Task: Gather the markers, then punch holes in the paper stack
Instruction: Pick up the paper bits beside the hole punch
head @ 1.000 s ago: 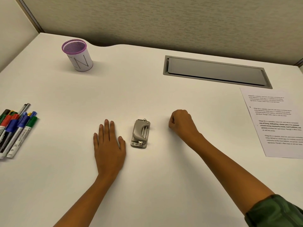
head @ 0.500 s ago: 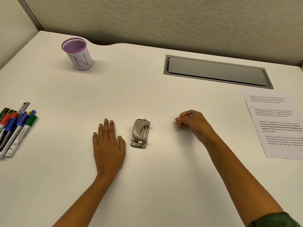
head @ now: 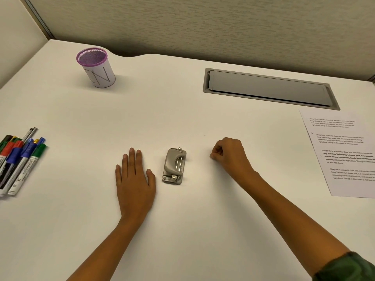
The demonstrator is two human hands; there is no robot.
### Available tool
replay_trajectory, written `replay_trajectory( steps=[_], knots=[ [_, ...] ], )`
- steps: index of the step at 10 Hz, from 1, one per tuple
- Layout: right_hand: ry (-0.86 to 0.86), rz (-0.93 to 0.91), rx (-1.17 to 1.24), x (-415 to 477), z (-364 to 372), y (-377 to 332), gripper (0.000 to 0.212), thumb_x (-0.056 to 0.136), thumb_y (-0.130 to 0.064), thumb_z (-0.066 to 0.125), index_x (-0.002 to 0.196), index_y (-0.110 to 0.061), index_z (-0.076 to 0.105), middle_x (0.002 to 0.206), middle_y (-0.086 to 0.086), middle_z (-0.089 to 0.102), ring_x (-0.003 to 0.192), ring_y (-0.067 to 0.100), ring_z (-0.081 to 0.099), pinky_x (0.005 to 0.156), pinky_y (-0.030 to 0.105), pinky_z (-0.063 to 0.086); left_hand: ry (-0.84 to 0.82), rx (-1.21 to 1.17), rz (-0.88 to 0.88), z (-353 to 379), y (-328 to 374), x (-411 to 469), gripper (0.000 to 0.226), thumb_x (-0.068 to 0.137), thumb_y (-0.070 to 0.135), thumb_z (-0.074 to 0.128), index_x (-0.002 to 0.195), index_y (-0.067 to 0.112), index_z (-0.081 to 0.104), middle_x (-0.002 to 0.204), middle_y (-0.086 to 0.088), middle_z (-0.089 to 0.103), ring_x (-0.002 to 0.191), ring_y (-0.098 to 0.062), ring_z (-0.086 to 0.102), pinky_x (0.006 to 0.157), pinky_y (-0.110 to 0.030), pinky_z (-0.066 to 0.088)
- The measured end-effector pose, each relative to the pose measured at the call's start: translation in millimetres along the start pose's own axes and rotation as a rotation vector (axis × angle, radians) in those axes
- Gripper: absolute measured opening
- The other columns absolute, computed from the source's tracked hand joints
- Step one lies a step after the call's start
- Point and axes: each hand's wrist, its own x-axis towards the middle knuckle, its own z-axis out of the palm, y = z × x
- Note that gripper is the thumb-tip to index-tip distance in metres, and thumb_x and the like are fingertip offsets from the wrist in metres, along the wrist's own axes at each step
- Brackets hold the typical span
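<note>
Several markers [head: 19,159] lie bunched at the desk's left edge, caps pointing away from me. A grey metal hole punch [head: 174,165] sits in the middle of the white desk. The printed paper stack [head: 345,153] lies at the right edge. My left hand [head: 134,179] rests flat on the desk just left of the punch, fingers straight. My right hand [head: 231,157] sits on the desk to the right of the punch with fingers curled into a fist, holding nothing that I can see.
A purple-rimmed mesh pen cup [head: 97,67] wrapped in white paper stands at the back left. A grey cable-tray flap [head: 269,88] is set into the desk at the back right. Partition walls close the back and left sides.
My right hand moved a little right with its fingers loosened, then came back and curled into a fist. The left hand and the punch stayed put.
</note>
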Motion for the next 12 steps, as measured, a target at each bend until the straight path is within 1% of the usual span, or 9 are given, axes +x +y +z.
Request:
replay_trajectory(
  steps=[2, 3, 5, 6, 7, 8, 9, 11, 12],
  knots=[
    [-0.032, -0.020, -0.257, 0.1, 3.0, -11.6, 0.013, 0.090, -0.005, 0.053, 0.089, 0.001, 0.064, 0.094, 0.011, 0.062, 0.086, 0.027, 0.059, 0.076, 0.038, 0.051, -0.006, 0.002, 0.000, 0.5, -0.1, 0.1, 0.060, 0.092, 0.029, 0.028, 0.149, 0.011, 0.024, 0.158, -0.006, 0.020, 0.146, -0.023, 0.018, 0.119, -0.043, 0.015],
    [-0.058, -0.009, -0.328, -1.8, 4.0, -17.1, 0.013, 0.091, -0.003, 0.047, 0.080, -0.003, 0.054, 0.089, 0.011, 0.052, 0.078, 0.024, 0.050, 0.066, 0.034, 0.041, -0.005, 0.003, 0.001, 0.7, -0.5, 0.4, 0.060, 0.092, 0.030, 0.028, 0.149, 0.011, 0.024, 0.158, -0.006, 0.020, 0.146, -0.023, 0.018, 0.119, -0.043, 0.014],
    [-0.100, 0.082, -0.315, -3.7, 8.0, -18.6, 0.036, 0.088, -0.002, 0.047, 0.059, -0.011, 0.028, 0.084, 0.009, 0.042, 0.074, 0.023, 0.039, 0.060, 0.030, 0.028, 0.002, -0.002, 0.002, 0.4, -0.5, -0.1, 0.059, 0.093, 0.029, 0.029, 0.149, 0.011, 0.024, 0.158, -0.007, 0.021, 0.146, -0.024, 0.019, 0.119, -0.043, 0.015],
    [-0.109, 0.106, -0.263, -1.0, 11.0, -15.3, 0.028, 0.086, -0.001, 0.048, 0.062, -0.008, 0.034, 0.085, 0.010, 0.043, 0.074, 0.024, 0.040, 0.061, 0.030, 0.029, 0.003, 0.003, 0.001, 0.3, -0.5, -0.2, 0.059, 0.092, 0.029, 0.029, 0.149, 0.011, 0.025, 0.158, -0.007, 0.021, 0.146, -0.024, 0.019, 0.119, -0.043, 0.015],
    [-0.114, 0.126, -0.023, 3.3, 8.5, -5.1, 0.010, 0.082, -0.002, 0.051, 0.074, -0.007, 0.048, 0.080, 0.010, 0.049, 0.072, 0.022, 0.044, 0.061, 0.029, 0.032, 0.002, -0.002, 0.003, 0.0, 0.0, -0.4, 0.059, 0.092, 0.029, 0.029, 0.149, 0.011, 0.025, 0.158, -0.007, 0.022, 0.146, -0.023, 0.019, 0.119, -0.044, 0.015],
    [-0.083, 0.242, 0.321, 2.4, 0.7, 1.2, 0.012, 0.080, -0.002, 0.055, 0.071, -0.008, 0.050, 0.072, 0.009, 0.056, 0.063, 0.019, 0.049, 0.057, 0.027, 0.039, 0.004, -0.007, 0.001, -0.1, -0.1, -0.3, 0.059, 0.092, 0.029, 0.029, 0.149, 0.011, 0.025, 0.158, -0.007, 0.021, 0.146, -0.023, 0.019, 0.119, -0.044, 0.015],
    [-0.034, 0.379, 0.779, 1.7, -11.7, 9.1, 0.009, 0.080, 0.000, 0.063, 0.076, -0.005, 0.056, 0.078, 0.011, 0.070, 0.066, 0.020, 0.066, 0.068, 0.031, 0.056, 0.003, -0.003, 0.004, 0.4, -0.6, 0.1, 0.059, 0.092, 0.029, 0.029, 0.149, 0.011, 0.025, 0.158, -0.007, 0.021, 0.146, -0.023, 0.019, 0.119, -0.044, 0.015],
    [-0.057, 0.369, 0.924, 15.1, -18.9, 12.9, 0.013, 0.090, -0.004, 0.053, 0.094, -0.002, 0.065, 0.086, 0.011, 0.066, 0.070, 0.019, 0.062, 0.071, 0.026, 0.054, 0.011, 0.006, 0.008, 0.9, -1.0, 0.4, 0.059, 0.092, 0.029, 0.030, 0.148, 0.010, 0.026, 0.157, -0.008, 0.024, 0.145, -0.025, 0.022, 0.118, -0.045, 0.018],
    [-0.029, 0.339, 0.766, 22.3, -17.7, 10.7, 0.016, 0.090, -0.012, 0.055, 0.091, -0.007, 0.070, 0.080, 0.003, 0.065, 0.069, 0.014, 0.059, 0.067, 0.023, 0.051, 0.013, -0.003, 0.009, 1.3, -1.0, 0.5, 0.059, 0.092, 0.028, 0.031, 0.148, 0.010, 0.027, 0.157, -0.008, 0.024, 0.145, -0.026, 0.022, 0.118, -0.045, 0.018]
  ],
)
